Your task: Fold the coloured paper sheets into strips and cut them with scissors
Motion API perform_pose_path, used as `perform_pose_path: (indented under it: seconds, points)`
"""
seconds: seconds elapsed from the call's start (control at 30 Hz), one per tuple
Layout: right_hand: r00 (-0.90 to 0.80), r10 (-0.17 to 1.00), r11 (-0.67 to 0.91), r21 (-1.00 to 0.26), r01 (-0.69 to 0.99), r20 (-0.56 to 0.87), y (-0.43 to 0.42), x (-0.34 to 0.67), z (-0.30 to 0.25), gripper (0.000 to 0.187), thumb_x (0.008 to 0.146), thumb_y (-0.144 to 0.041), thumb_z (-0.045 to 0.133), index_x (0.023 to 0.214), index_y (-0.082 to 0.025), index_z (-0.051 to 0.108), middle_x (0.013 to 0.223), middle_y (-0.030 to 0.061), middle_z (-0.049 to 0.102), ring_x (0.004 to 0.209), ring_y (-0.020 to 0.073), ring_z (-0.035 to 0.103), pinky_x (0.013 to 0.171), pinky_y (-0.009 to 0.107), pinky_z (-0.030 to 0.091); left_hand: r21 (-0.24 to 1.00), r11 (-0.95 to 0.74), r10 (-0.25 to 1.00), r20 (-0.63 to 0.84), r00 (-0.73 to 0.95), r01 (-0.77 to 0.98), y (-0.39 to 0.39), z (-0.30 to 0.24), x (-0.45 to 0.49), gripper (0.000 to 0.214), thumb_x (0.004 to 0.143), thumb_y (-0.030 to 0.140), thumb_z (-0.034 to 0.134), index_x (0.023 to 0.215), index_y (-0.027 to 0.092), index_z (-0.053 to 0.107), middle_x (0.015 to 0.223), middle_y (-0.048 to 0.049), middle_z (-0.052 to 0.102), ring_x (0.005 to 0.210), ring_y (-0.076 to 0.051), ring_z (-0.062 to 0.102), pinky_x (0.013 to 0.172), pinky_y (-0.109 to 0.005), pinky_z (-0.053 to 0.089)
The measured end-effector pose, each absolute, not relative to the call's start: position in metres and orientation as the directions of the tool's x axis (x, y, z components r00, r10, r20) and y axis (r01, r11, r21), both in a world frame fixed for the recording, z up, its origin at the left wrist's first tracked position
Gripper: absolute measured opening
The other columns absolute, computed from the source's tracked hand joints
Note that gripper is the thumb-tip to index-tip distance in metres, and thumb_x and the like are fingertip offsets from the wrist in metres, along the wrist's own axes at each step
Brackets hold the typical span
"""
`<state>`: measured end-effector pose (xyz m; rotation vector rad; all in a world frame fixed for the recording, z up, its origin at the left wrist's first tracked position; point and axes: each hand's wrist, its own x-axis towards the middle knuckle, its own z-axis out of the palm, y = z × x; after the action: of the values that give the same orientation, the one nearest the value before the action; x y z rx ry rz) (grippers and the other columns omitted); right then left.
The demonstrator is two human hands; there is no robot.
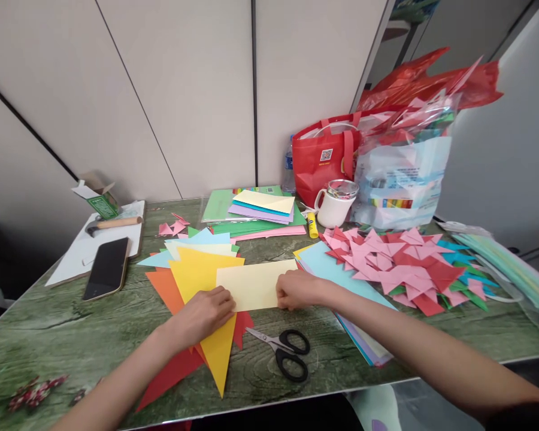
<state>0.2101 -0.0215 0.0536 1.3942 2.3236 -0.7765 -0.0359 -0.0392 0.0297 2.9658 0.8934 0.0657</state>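
A cream sheet of folded-looking paper (256,284) lies level between my hands, its left end over a yellow paper triangle (206,272). My left hand (213,308) is closed at the sheet's lower left corner, its thumb mostly hidden. Curled fingers of my right hand (294,290) grip the sheet's right end. Below the sheet, black-handled scissors (282,347) rest with blades slightly apart, pointing left. Under the yellow triangle are orange paper (161,290) and red paper (175,377). Beside my right wrist is a stack of light blue paper (341,272).
Folded pink and red paper pieces (395,263) are heaped at right. Behind stand a white mug (336,206), a yellow glue stick (312,225), a red bag (317,161) and stacked coloured paper (260,215). A phone (108,269) and a hammer (117,223) lie left.
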Motion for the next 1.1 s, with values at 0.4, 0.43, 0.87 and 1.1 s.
perform_pose_path:
  seconds: [0.4, 0.43, 0.87, 1.1]
  points:
    - [-0.413, 0.717, 0.333, -0.244, 0.911, -0.562, -0.032, 0.247, 0.054, 0.020, 0.070, -0.015, 0.052, 0.066, -0.013, 0.072, 0.069, 0.0082, 0.072, 0.061, 0.0170, 0.064, 0.050, 0.022, 0.036, -0.092, -0.822, 0.569, -0.105, 0.816, 0.561, -0.045, 0.026, -0.033, 0.020, 0.079, 0.001, 0.045, 0.087, 0.016, 0.057, 0.090, -0.0089, 0.061, 0.083, -0.023, 0.057, 0.065, -0.031, 0.047]
    - [-0.417, 0.718, 0.344, -0.237, 0.908, -0.557, -0.032, 0.246, 0.055, 0.020, 0.070, -0.014, 0.053, 0.064, -0.013, 0.071, 0.066, 0.0081, 0.070, 0.060, 0.0173, 0.063, 0.050, 0.023, 0.035, -0.068, -0.819, 0.574, -0.067, 0.816, 0.570, -0.045, 0.024, -0.035, 0.019, 0.080, 0.003, 0.045, 0.087, 0.016, 0.057, 0.091, -0.0087, 0.061, 0.084, -0.023, 0.058, 0.065, -0.031, 0.048]
    - [-0.629, 0.773, 0.604, -0.204, 0.770, -0.087, -0.022, 0.247, 0.057, 0.009, 0.077, -0.013, 0.062, 0.083, -0.019, 0.065, 0.086, 0.0039, 0.067, 0.077, 0.0175, 0.061, 0.061, 0.024, 0.033, 0.143, -0.817, 0.536, 0.546, 0.644, 0.558, -0.021, 0.008, -0.058, 0.034, 0.091, 0.007, 0.033, 0.107, 0.019, 0.061, 0.095, -0.0064, 0.072, 0.082, -0.016, 0.070, 0.068, -0.024, 0.055]
    - [-0.538, 0.737, 0.655, -0.236, 0.718, 0.408, 0.020, 0.260, 0.066, 0.019, 0.090, -0.021, 0.049, 0.085, -0.020, 0.067, 0.082, 0.0046, 0.069, 0.075, 0.0155, 0.062, 0.063, 0.024, 0.037, 0.107, -0.717, 0.516, 0.746, 0.421, 0.689, -0.005, 0.027, -0.073, 0.018, 0.092, 0.026, 0.050, 0.088, 0.019, 0.066, 0.078, -0.0017, 0.074, 0.063, -0.015, 0.070, 0.061, -0.022, 0.056]
